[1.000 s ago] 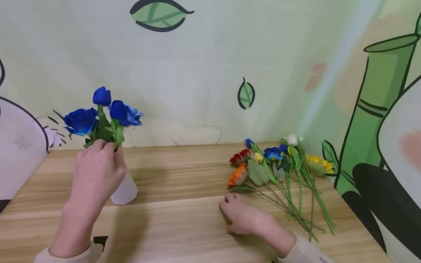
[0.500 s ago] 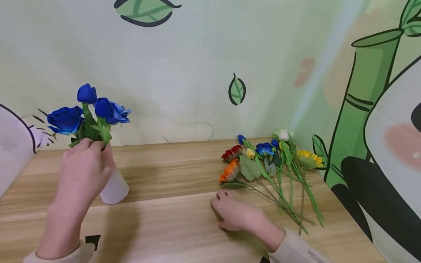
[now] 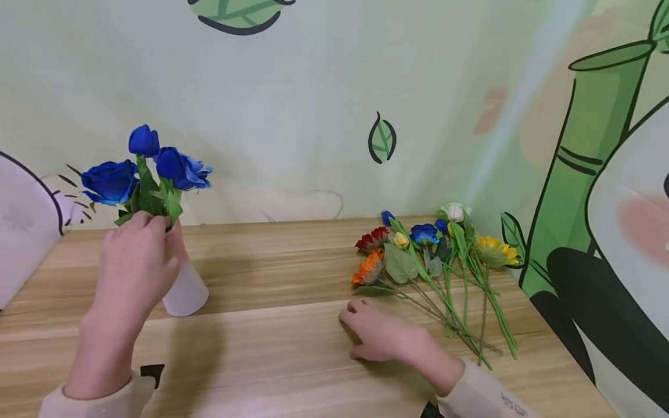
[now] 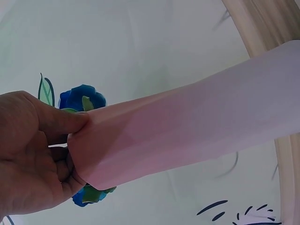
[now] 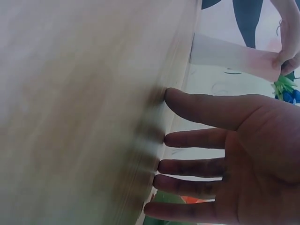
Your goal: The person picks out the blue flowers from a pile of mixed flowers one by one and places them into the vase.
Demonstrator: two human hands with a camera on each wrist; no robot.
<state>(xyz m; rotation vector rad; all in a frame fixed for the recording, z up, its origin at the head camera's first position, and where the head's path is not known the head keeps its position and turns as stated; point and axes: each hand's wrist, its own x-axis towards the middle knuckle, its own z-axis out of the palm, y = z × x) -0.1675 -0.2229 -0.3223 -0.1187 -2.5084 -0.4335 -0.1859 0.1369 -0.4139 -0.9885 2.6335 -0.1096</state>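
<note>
A tall vase (image 4: 187, 126), pink at its mouth and white toward its base, stands tilted slightly on the table at the left. My left hand (image 3: 137, 261) grips its rim, the thumb on the near edge and the fingers curled at the mouth, as the left wrist view shows. Several blue roses (image 3: 111, 181) with green leaves rise from the vase above the hand; their stems are hidden. My right hand (image 5: 262, 159) rests its straight fingertips on the table (image 3: 292, 342). It holds nothing and lies just left of the loose flower stems.
Loose flowers lie in a heap at the right: an orange flower (image 3: 368, 267), a red flower (image 3: 372, 238), a blue rose (image 3: 424, 233), a yellow sunflower (image 3: 495, 251) and a white flower (image 3: 456, 211). A printed cloth backdrop (image 3: 292, 116) hangs behind the table.
The head view has shifted a little, first to the right, then slightly back. Both hands keep their places, the left at the vase and the right on the table.
</note>
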